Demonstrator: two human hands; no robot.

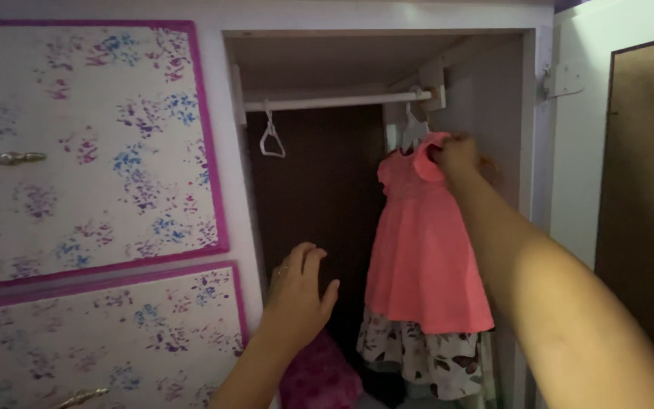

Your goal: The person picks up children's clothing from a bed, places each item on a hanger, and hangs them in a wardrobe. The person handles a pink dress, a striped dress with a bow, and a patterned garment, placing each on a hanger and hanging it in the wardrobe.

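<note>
A small coral-pink dress (422,257) with a floral white hem hangs on a white hanger (413,127) from the white closet rail (334,101) at the right end. My right hand (458,155) grips the dress at its shoulder, up near the hanger. My left hand (299,291) hovers lower down at the closet opening, fingers apart, holding nothing. A second, empty white hanger (271,139) dangles at the rail's left end.
A closed wardrobe door (85,144) with purple-blue floral panels, pink trim and a metal handle (3,159) fills the left. A magenta cloth (319,375) lies at the closet bottom. The open closet door (645,197) with a white hinge stands to the right.
</note>
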